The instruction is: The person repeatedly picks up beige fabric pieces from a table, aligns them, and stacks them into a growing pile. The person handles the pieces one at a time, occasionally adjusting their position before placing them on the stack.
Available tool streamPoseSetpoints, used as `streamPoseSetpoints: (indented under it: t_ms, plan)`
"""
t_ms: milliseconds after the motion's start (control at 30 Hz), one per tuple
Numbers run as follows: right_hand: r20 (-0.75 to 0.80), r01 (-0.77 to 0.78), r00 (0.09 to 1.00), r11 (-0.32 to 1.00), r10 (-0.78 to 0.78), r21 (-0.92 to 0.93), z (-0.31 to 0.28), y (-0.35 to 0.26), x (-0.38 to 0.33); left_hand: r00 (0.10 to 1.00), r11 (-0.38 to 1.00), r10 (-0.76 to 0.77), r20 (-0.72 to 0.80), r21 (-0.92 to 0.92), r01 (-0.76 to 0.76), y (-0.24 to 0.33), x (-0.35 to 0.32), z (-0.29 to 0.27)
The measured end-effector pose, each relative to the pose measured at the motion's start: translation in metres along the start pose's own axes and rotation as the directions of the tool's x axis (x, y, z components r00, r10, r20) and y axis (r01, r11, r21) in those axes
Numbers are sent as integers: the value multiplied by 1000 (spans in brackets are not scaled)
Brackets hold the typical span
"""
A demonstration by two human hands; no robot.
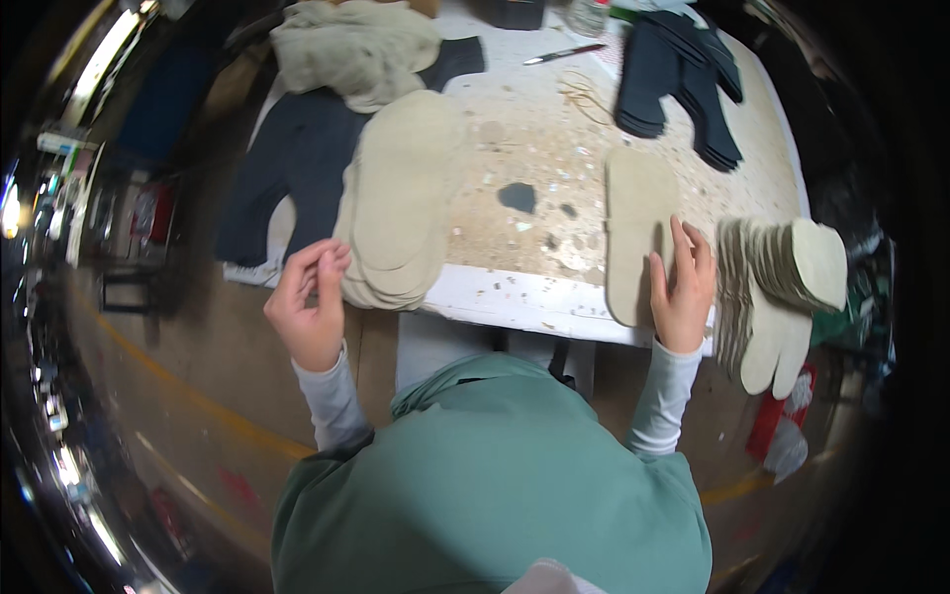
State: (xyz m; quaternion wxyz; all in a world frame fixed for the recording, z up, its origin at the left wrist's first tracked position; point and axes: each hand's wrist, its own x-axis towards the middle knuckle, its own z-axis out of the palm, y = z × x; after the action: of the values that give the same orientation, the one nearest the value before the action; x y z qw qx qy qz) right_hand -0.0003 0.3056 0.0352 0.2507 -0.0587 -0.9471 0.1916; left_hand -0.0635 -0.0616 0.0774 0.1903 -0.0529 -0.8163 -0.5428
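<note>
My left hand [312, 302] is beside the left edge of a stack of beige, sole-shaped fabric pieces [406, 188]. Its fingers are curled in and the thumb meets them; anything between them is too small to make out. My right hand [683, 287] rests over the right side of a beige sole-shaped piece [638, 238], which lies lengthwise on the table's right part. That hand is open, thumb apart from the fingers, which point away from me. Just right of it, fanned rows of beige cut pieces [752, 287] hang over the table edge.
Dark blue cut pieces [678, 74] are stacked at the far right of the table [524, 297], with more dark fabric [257, 188] at the left. A crumpled beige cloth [346, 49], a pen [564, 53], string [584, 96] and dark scraps [517, 197] lie about.
</note>
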Motion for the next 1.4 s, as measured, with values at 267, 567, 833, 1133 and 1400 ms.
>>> streamPoseSetpoints:
  t_ms: [267,567,833,1133,1400]
  plan:
    - [155,65,986,998,-60,-23,37,-35,-7,833,819,350,429,290,-494,3,3,16]
    - [174,81,982,995,-71,-51,37,-34,-8,924,906,310,223,225,-359,5,0,29]
    - [230,-138,973,744,-22,654,37,-77,13,793,898,378,478,20,-440,28,-32,69]
    - [272,-232,959,783,83,577,45,-79,7,731,882,357,582,48,-469,6,-57,65]
    - [615,-626,775,318,148,712,32,-80,-4,859,945,326,396,-97,-314,9,-60,69]
